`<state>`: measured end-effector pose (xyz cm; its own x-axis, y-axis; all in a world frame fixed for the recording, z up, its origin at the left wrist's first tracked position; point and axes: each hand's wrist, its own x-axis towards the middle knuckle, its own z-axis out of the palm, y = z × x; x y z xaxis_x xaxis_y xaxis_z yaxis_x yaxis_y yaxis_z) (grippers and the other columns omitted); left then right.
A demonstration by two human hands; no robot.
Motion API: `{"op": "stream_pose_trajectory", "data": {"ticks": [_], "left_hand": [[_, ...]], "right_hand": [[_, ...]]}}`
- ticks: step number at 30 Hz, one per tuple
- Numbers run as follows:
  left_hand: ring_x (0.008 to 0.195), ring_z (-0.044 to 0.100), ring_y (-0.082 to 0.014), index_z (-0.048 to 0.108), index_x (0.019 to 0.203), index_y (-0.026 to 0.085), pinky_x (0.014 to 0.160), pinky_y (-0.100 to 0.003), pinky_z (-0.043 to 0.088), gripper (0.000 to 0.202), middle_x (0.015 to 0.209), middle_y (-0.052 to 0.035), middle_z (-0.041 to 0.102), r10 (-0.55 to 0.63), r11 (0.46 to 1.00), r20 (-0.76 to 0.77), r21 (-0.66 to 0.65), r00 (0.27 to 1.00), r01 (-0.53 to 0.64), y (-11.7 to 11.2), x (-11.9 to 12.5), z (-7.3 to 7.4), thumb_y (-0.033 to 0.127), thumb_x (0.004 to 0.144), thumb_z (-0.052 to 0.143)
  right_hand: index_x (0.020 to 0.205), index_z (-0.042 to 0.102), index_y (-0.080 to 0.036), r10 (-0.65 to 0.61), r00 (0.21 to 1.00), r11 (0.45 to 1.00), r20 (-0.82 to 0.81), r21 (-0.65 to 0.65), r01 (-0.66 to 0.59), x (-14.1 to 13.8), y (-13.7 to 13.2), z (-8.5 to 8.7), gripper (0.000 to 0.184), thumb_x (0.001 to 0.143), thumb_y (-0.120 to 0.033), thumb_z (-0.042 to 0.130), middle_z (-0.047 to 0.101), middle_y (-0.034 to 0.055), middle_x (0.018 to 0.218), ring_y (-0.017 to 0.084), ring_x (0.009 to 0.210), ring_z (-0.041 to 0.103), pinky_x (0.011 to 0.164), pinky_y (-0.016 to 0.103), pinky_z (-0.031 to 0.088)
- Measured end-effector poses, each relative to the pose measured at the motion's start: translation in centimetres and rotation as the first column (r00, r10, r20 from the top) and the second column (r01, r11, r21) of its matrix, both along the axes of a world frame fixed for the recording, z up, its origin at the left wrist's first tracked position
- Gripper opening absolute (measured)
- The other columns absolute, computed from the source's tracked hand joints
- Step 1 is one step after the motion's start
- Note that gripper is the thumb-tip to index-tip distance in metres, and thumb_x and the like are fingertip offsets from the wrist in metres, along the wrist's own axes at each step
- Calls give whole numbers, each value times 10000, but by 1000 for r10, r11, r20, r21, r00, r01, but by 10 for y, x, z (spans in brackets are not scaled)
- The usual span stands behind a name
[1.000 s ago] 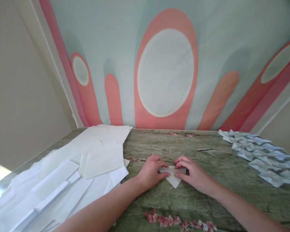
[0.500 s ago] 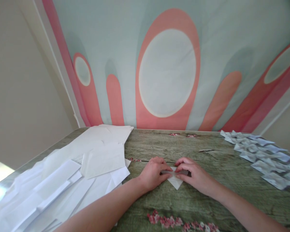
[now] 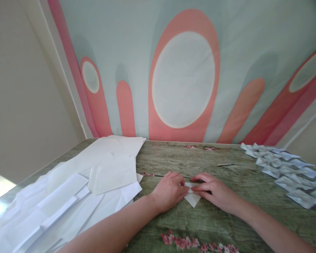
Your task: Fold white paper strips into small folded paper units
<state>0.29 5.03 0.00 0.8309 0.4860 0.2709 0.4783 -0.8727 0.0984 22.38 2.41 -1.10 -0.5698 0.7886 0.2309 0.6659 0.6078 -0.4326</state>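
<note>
A small folded piece of white paper [image 3: 193, 200] lies on the wood-patterned table between my hands, one pointed corner toward me. My left hand [image 3: 170, 189] grips its left side, thumb and fingers closed near the middle. From the other side, my right hand [image 3: 210, 189] presses its fingertips on the paper, with thumb and index finger close to the left thumb. Fingers cover much of the paper's upper part, so its folds there are partly hidden.
Loose white sheets and strips [image 3: 68, 200] are heaped on the table's left side. Several folded paper pieces [image 3: 287, 172] stand in an overlapping row at the right. Behind the table [image 3: 168, 154] is a wall covering [image 3: 184, 77] with pink and white shapes.
My left thumb and fingers have shifted right toward the middle of the paper. My right fingertips have closed in beside them, and the dark gaps under the paper's sides no longer show.
</note>
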Motion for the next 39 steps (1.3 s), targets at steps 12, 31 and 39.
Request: {"op": "stream_pose_trajectory", "data": {"ticks": [12,31,39], "left_hand": [[880,491,-215,612,943,174,798,-343,356,338,839,-45,560,7,990,-181,139,984,19,-13,6,13,478,860,491],[928,463,-236,555,1080,79,900,-359,311,657,967,-88,573,52,982,-257,191,965,-2,-34,9,15,656,793,427],[933,467,-242,555,1083,87,906,-370,305,707,982,-101,573,88,982,-266,183,960,-40,-38,10,16,702,775,387]], "right_hand": [[1012,660,-248,10,983,998,183,66,-22,-9,-16,18,227,882,-339,497,583,72,1090,226,1020,505,882,394,381],[1062,627,-171,-218,919,953,330,276,127,-28,-36,6,284,787,-143,563,576,99,1158,287,1185,404,963,440,335],[1095,618,-187,-217,927,954,306,269,135,-26,-40,10,319,795,-296,606,593,102,1134,295,1175,420,945,451,342]]}}
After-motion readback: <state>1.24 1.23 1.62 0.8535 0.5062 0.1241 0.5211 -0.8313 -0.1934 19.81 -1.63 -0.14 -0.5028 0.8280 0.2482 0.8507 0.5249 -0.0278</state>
